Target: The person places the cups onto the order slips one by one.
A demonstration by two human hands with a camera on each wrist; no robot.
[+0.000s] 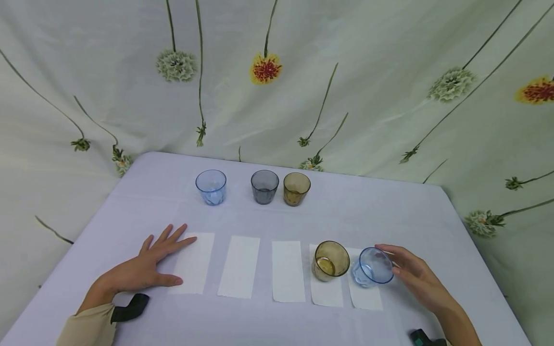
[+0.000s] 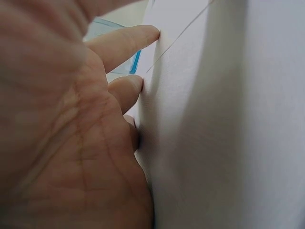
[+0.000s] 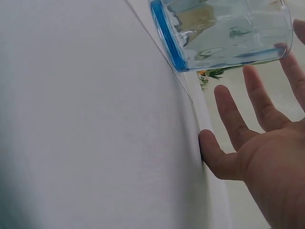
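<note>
Surface (image 1: 242, 324): pale-covered; carries a near row of 5 paper slips & a far row of 3 glasses.
Slips, L to R: slip 1 (image 1: 201, 264), slip 2 (image 1: 239, 266) & slip 3 (image 1: 288, 271) w/o a glass; slip 4 (image 1: 327, 295) & slip 5 (image 1: 366, 300) w/ one glass each on or over them.
Front amber glass (image 1: 331, 262): upright at slip 4; neither grip on it.
Front blue glass (image 1: 371, 269): approx. upright at slip 5, just beside the amber one; whether its base bears fully on the slip can't be told.
R grip (image 1: 417, 276): holds the front blue glass by its rim, thumb & index; other fingers extended, little finger down on the surface (R wrist view). Firmness of hold n/k.
L grip (image 1: 149, 264): spread, palm down, holding nothing; index tip & thumb at slip 1.
Far row, L to R: back blue glass (image 1: 210, 187), back grey glass (image 1: 265, 187), back amber glass (image 1: 296, 189); all upright, the latter two near each other, the blue well apart.
Progress (judged): approx. 2 of 5 slips served, the 2nd prob. in its last stage, pending release.
Remaining (judged): 3 bare slips vs. 3 far glasses, i.e. prob. one apiece; colour order n/k.
</note>
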